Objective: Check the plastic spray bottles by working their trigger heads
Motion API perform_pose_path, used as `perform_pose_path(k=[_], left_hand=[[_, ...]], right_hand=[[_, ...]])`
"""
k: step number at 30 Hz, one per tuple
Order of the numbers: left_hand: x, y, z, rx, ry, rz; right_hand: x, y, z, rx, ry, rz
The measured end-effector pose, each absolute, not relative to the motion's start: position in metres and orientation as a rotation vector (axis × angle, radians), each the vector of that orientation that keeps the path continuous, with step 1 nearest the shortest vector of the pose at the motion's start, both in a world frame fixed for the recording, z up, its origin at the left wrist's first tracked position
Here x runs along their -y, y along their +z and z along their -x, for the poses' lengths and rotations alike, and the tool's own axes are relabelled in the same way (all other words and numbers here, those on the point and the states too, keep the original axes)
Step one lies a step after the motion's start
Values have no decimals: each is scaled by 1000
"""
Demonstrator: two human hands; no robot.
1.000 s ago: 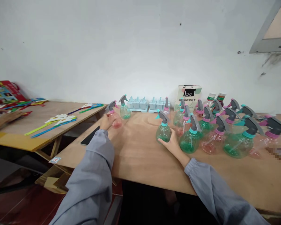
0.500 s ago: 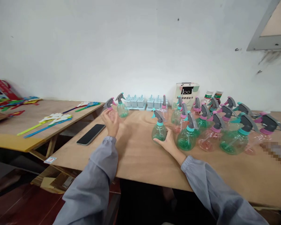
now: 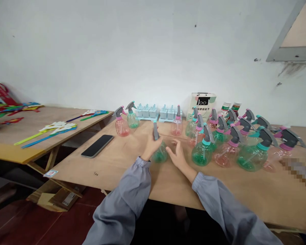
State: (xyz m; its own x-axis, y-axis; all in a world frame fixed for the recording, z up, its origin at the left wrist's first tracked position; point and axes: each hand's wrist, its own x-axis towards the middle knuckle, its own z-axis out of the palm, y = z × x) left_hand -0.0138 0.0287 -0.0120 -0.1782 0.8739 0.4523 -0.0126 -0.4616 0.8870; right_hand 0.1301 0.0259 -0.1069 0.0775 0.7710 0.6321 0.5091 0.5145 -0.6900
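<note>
the middle spray bottle (image 3: 160, 155) is translucent green with a grey head; the leftmost bottle (image 3: 122, 128) is translucent pink with a pink collar. the sleeves (image 3: 126, 194) are plain grey-blue, the tabletop (image 3: 117, 173) brown, the phone screen (image 3: 98, 146) black, the wall (image 3: 142, 51) white.

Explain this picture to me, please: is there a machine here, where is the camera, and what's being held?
No machine here, just a person's two bare hands in grey sleeves. The camera is worn on that person's head, looking forward and down. The left hand grips a green spray bottle near its top. The right hand is open beside it; whether it touches is hard to tell. On the wooden table, more green and pink spray bottles crowd the right side. A dark-screened phone lies toward the left.
</note>
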Motion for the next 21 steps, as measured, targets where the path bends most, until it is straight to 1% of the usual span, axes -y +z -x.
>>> perform_pose_path(k=[5, 10, 16, 21], left_hand=[[-30, -8, 52, -943, 1705, -1372], [-26, -7, 70, -899, 1694, -1319], [-24, -6, 73, -753, 1631, -1223], [-22, -5, 72, -574, 1566, -1116]], right_hand=[[-98, -86, -130, 1246, 83, 1273], [-147, -84, -135, 1213, -78, 1475], [-166, -83, -138, 1216, -44, 1507], [-150, -90, -133, 1226, 47, 1397]])
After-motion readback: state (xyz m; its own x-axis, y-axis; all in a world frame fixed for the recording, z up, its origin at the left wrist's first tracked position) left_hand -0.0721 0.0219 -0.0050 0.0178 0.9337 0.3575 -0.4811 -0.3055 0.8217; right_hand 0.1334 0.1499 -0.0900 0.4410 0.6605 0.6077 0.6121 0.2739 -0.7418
